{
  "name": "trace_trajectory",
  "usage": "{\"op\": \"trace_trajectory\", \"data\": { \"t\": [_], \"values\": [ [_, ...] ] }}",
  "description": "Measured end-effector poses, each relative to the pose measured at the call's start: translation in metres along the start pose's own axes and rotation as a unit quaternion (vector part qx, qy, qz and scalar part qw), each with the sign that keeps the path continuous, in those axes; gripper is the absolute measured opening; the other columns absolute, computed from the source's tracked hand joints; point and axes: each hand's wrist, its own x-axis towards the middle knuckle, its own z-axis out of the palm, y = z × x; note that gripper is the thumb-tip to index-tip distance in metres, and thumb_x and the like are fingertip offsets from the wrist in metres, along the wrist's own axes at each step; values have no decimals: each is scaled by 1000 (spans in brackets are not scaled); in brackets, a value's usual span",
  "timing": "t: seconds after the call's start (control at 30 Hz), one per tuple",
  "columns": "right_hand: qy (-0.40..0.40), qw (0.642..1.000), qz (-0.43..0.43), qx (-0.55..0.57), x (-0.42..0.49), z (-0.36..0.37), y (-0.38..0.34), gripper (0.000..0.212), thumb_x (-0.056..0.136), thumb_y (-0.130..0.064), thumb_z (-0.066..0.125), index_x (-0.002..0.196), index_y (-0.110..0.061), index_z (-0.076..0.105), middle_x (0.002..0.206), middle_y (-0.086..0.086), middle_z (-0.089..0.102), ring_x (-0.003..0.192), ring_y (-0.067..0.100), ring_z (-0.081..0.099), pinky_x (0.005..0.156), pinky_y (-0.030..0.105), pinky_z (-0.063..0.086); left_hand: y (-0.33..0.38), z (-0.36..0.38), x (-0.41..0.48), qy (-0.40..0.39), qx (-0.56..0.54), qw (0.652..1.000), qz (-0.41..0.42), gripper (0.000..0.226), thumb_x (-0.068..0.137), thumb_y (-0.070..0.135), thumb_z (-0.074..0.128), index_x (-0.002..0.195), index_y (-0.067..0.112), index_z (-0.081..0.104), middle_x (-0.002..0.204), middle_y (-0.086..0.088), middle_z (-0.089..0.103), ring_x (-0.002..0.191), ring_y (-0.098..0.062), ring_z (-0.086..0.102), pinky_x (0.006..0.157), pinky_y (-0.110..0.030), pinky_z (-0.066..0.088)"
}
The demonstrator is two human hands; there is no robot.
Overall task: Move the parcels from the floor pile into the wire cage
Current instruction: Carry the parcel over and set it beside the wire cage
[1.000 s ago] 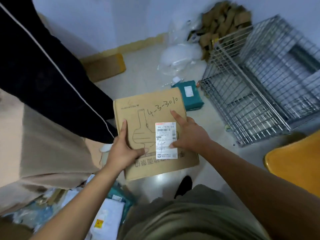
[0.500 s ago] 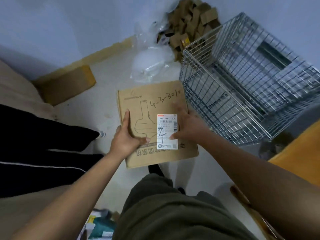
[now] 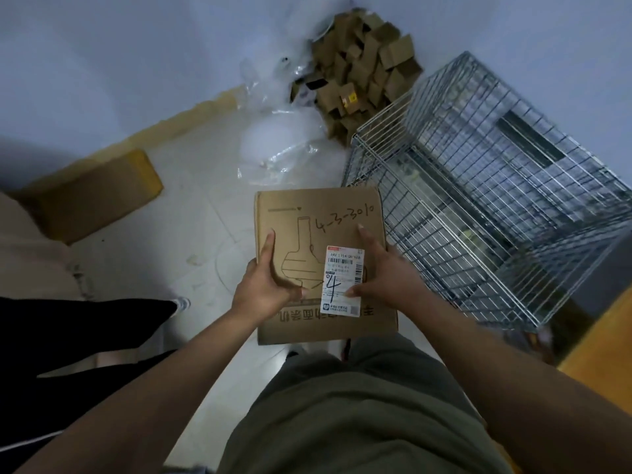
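Parcel: flat brown cardboard box, held up off floor, just left of wire cage. Its far-R corner overlaps cage's near-L corner in view; touching or not, can't tell. Not inside cage. Top face has a line drawing, handwritten "4-3-3010" and a white shipping label w/ big handwritten 4.

Left hand grips parcel's edge away from cage: thumb across top face toward label, one finger straight along the edge, other fingers hidden under box. Right hand grips cage-side edge: thumb tip on label, one finger straight on top face near the writing, rest hidden. Both forearms bare.

Cage: silver wire mesh, on floor, close to wall. Behind its far-L corner, heap of small cardboard boxes in room corner. Left of heap, crumpled clear plastic bags on floor. Further left of cage, well apart, brown carton at wall base. Near side of cage, at R edge of view, yellow surface; what it is, can't tell. Well left of cage, low in view, second person's leg in black trousers, shoe tip showing.
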Motion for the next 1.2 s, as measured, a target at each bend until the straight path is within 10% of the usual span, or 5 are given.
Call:
{"op": "trace_trajectory", "data": {
  "t": [0.6, 1.2],
  "values": [
    [-167, 984, -59, -34, 273, -12, 65, 137, 70, -42, 90, 148, -65, -19, 167, 14, 13, 122, 33, 61, 91, 47, 56, 29, 82, 212, 56, -39, 987, -145, 138, 66, 51, 92, 152, 61, -16, 159, -6, 34, 142, -34, 42, 107, -56, 45],
    [-175, 984, 28, 6, 533, 209, 153, 140, 68, -29, 95, 147, -68, -15, 165, 17, 17, 142, 43, 40, 114, 62, 38, -152, 231, 502, 63, -52, 981, -178, 136, 69, 29, 87, 155, 52, -15, 146, -12, 44, 124, -38, 56, 97, -55, 53]
  ]
}}
